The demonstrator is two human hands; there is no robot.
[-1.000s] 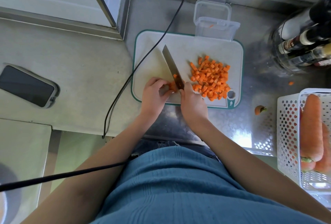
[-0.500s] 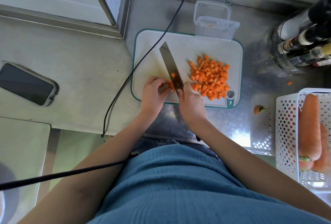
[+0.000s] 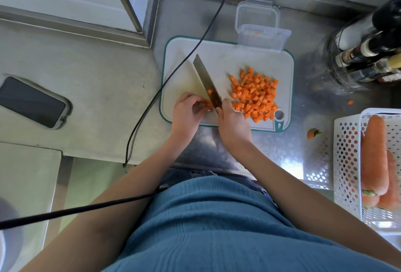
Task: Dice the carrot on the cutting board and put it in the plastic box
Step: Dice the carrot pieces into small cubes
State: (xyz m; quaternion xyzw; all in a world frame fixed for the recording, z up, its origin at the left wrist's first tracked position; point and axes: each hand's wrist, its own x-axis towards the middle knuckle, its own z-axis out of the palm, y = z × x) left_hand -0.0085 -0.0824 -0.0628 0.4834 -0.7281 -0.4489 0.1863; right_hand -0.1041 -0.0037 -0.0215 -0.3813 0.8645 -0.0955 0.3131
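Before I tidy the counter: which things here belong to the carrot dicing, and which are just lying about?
In use: knife, cutting board, carrot piece under left hand, right hand, diced carrot, plastic box.
Lying about: phone, bottles, basket, carrot top.

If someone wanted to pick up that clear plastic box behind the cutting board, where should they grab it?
Probably by the two side walls of the plastic box, coming from above. It stands upright and open, its hinged lid folded back behind, and the cutting board hard against its front, so the sides are the free faces.
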